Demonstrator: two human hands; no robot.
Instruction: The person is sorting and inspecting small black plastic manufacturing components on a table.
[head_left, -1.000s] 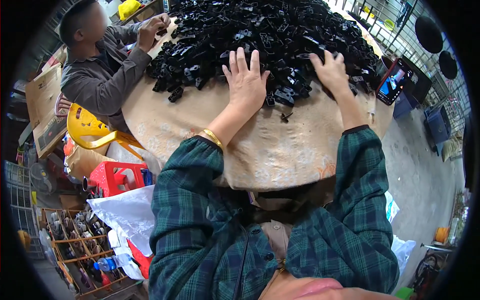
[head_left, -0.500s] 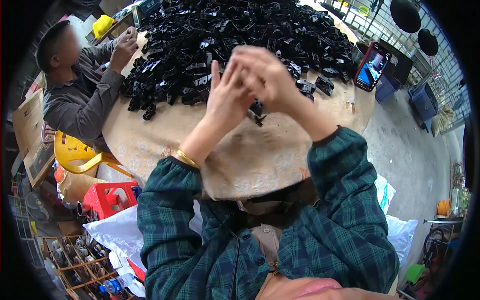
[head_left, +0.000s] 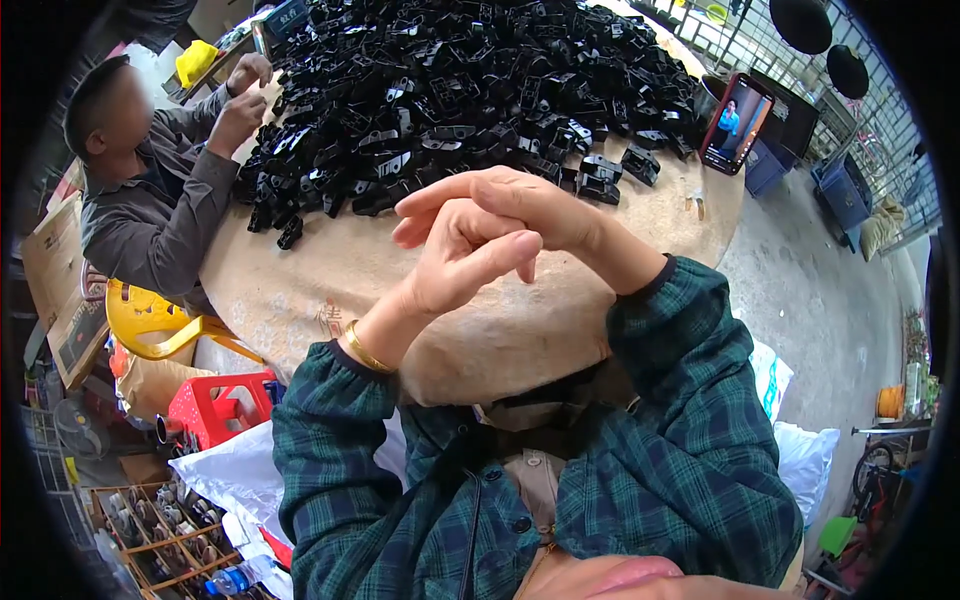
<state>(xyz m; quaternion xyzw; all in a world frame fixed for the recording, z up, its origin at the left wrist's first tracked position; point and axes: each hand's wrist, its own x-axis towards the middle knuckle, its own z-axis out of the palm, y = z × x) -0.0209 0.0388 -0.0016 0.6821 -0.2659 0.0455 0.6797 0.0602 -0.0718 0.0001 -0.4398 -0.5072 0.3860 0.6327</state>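
Both hands are off the pile now and pulled back toward the body: half a second ago they met at its near edge, a second ago they lay spread on it. Handling looks paused. Left hand (head_left: 455, 265) is bent at the wrist, thumb sticking out rightward; right hand (head_left: 540, 212) lies across it, fingers pointing left. No part shows in either; can't tell if the overlapped fingers grasp something small. Black parts (head_left: 430, 115) sit heaped on the cloth-covered table (head_left: 290, 300), beyond the hands. Phone (head_left: 738, 122) stands right of the heap. Hidden: left fingers mostly, some of the near cloth. Heap's top is cut off. Co-worker's hands (head_left: 238, 122): contents too small to tell.
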